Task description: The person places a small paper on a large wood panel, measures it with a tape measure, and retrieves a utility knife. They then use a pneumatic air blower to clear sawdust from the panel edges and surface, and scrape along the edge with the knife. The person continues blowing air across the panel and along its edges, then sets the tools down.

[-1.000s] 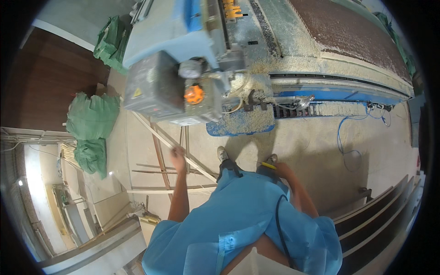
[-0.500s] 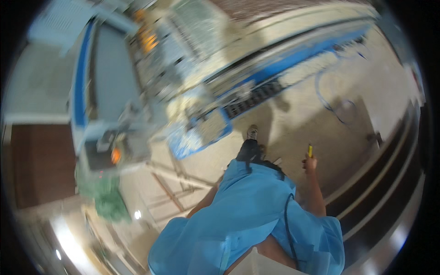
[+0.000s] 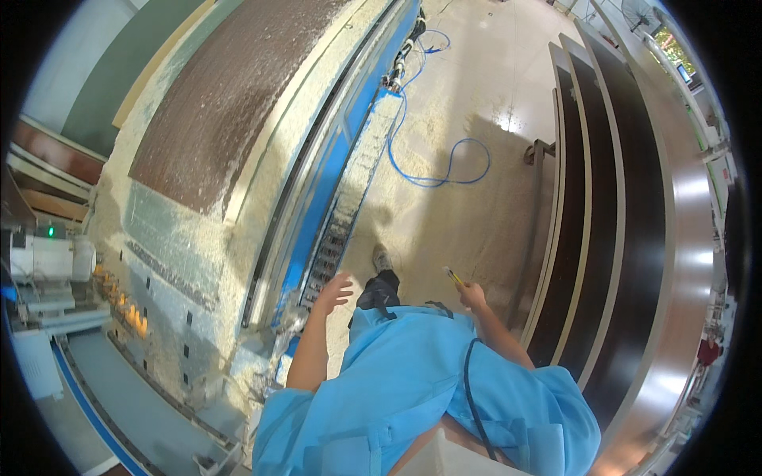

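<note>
My right hand is closed around a slim yellow tool with a pale tip, pointing forward and to the left. Its exact kind is too small to make out. My left hand is empty, fingers apart, held beside the blue-sided edge of a long machine bed. On that bed lies a dark brown panel strewn with pale dust and shavings. Whether my left hand touches the machine I cannot tell.
A blue hose loops across the dusty floor ahead. Several dark panels stand on edge along my right, on a wheeled metal frame. My shoe shows below. Machine parts with orange pieces sit at left.
My view has swung round to the left-hand machine bed and the standing panels. My left hand, hidden before, has come up into sight. The yellow tool stays in my right hand.
</note>
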{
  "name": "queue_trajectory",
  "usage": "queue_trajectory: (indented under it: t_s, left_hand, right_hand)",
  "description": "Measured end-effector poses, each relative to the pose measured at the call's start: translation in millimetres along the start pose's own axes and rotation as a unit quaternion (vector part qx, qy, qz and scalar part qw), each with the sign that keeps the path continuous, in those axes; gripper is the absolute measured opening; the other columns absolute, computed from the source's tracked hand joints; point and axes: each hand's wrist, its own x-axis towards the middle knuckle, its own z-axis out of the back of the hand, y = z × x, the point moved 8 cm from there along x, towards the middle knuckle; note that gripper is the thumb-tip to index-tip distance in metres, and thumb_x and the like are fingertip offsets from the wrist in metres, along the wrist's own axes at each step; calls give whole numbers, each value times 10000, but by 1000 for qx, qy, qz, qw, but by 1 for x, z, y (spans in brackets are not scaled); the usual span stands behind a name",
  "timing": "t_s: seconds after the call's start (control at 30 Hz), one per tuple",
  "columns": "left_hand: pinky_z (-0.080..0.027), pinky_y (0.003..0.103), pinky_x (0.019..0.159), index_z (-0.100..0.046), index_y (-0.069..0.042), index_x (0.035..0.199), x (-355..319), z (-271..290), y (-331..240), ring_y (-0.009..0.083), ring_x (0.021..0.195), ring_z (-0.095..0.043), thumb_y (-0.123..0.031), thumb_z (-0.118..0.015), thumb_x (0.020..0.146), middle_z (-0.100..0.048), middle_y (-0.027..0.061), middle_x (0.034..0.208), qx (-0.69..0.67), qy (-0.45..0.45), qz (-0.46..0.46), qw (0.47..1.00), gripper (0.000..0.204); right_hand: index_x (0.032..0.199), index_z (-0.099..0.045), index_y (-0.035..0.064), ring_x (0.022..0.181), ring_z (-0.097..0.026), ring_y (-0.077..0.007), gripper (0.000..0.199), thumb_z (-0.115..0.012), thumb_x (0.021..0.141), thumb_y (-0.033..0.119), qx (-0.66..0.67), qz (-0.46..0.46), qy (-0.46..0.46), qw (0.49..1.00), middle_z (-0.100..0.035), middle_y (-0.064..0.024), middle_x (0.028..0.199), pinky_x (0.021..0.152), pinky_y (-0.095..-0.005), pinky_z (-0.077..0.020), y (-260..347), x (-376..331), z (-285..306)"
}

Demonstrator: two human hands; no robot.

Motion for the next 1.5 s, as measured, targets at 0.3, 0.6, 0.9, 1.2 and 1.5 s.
queue_trajectory:
  t_s: [0.3, 0.6, 0.9, 1.2, 1.5]
  left_hand:
    - [-504, 373, 870, -498, -101, 1395, 90, -177, -188, 214, 1010, -639, -556, -561, 965, -592, 91, 1295, 140, 210, 4, 968, 630]
    - [-503, 354, 801, -611, -44, 1296, 227, -154, -258, 196, 965, -609, -478, -597, 971, -643, 75, 1086, 417, 180, -31, 890, 542]
    - [-461, 492, 717, -637, -99, 1223, 308, -59, -338, 230, 848, -523, -593, -593, 897, -585, 84, 1073, 416, 34, 162, 894, 593]
    - [-475, 447, 975, -584, -70, 1335, 395, -192, -515, 298, 1131, -608, -755, -462, 900, -628, 135, 1304, -50, 13, 157, 986, 820]
    - [-293, 606, 1077, -424, -165, 1475, 569, -245, -840, 296, 1367, -429, -718, -547, 884, -481, 121, 1484, 47, 13, 24, 999, 819]
  right_hand:
    - [1061, -662, 22, 518, -585, -186, 344, -667, 925, 338, 250, -52, -125, 959, -622, -104, 706, 450, -348, -483, 32, 43, 93]
    - [903, -698, 29, 591, -653, -202, 341, -670, 907, 369, -52, -15, -172, 984, -682, -130, 750, 493, -388, -502, 1, 151, 61]
    - [907, -703, -20, 666, -692, -265, 376, -669, 902, 354, 202, -111, -144, 962, -678, -166, 720, 593, -433, -531, 115, 330, 226]
    - [1190, -592, -28, 565, -569, -163, 307, -563, 971, 185, 344, 69, -171, 921, -607, -91, 781, 528, -347, -489, 500, 443, 481]
    - [1261, -604, 33, 552, -556, -130, 339, -598, 1004, 254, 408, 75, -28, 909, -613, -66, 741, 491, -290, -458, 693, 514, 485]
